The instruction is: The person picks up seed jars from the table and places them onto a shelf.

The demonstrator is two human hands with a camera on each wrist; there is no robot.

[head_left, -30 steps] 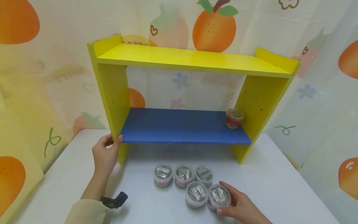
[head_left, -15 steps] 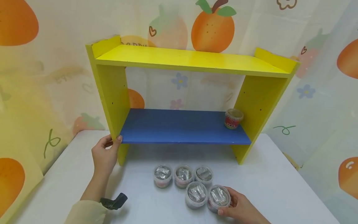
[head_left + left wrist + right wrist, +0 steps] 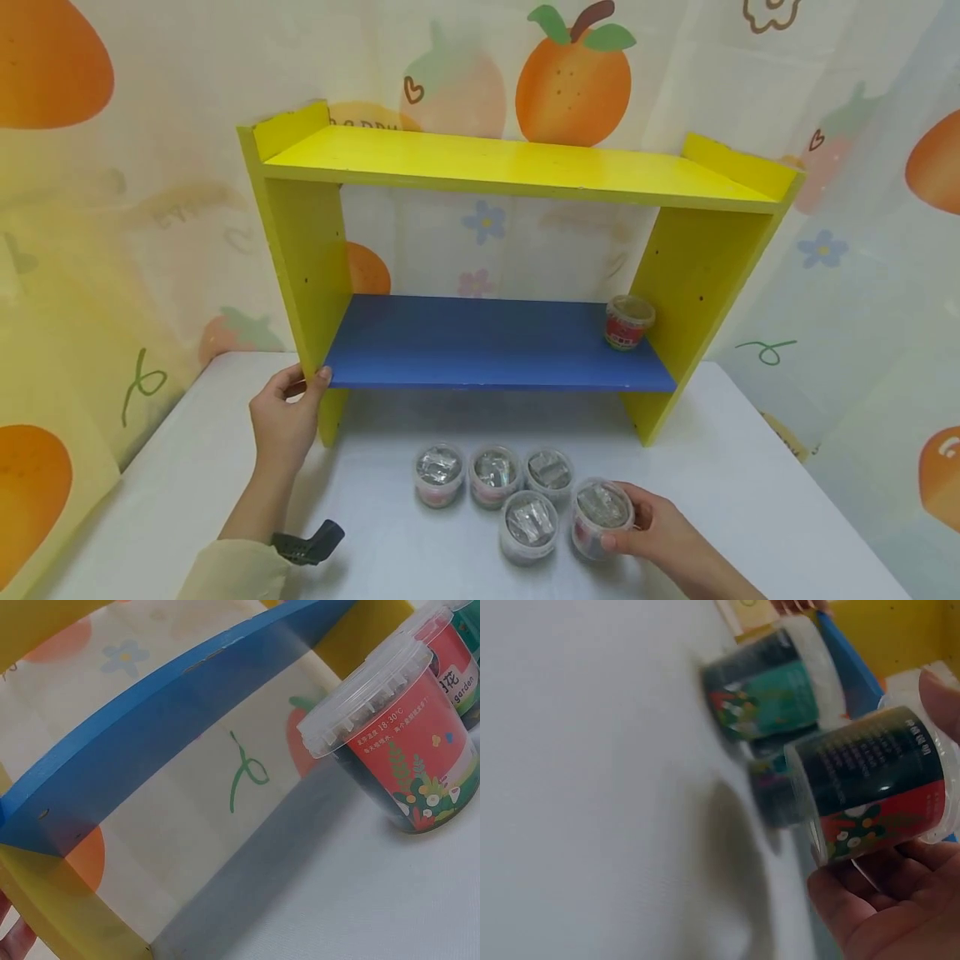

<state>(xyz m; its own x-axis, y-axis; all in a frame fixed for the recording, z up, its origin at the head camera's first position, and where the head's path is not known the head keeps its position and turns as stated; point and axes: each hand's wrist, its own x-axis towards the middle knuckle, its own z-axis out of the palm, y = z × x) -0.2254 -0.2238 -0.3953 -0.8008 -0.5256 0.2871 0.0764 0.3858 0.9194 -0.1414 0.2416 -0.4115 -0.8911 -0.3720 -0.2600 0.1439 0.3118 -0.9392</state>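
In the head view my left hand (image 3: pixel 288 417) grips the left yellow side panel (image 3: pixel 296 275) of a shelf unit, its thumb at the front corner of the blue board (image 3: pixel 480 342). My right hand (image 3: pixel 663 529) holds a clear plastic tub (image 3: pixel 600 521) with a lid, fingers and thumb around its side. Seen from the right wrist, this tub (image 3: pixel 877 780) has a dark and red label printed with flowers and hangs above the white table, its shadow below. Beside it stands another lidded tub (image 3: pixel 528 525). Behind are three more, including the leftmost tub (image 3: pixel 438 475).
One tub with a red label (image 3: pixel 628 322) stands at the right end of the blue board. The yellow top board (image 3: pixel 487 158) spans above it. A fruit-patterned cloth (image 3: pixel 142 250) hangs behind the white table (image 3: pixel 405 558). A black strap (image 3: pixel 307 546) circles the left wrist.
My right hand has raised its tub off the table and shifted it slightly right, apart from the neighbouring tub. My left hand keeps its hold on the shelf panel.
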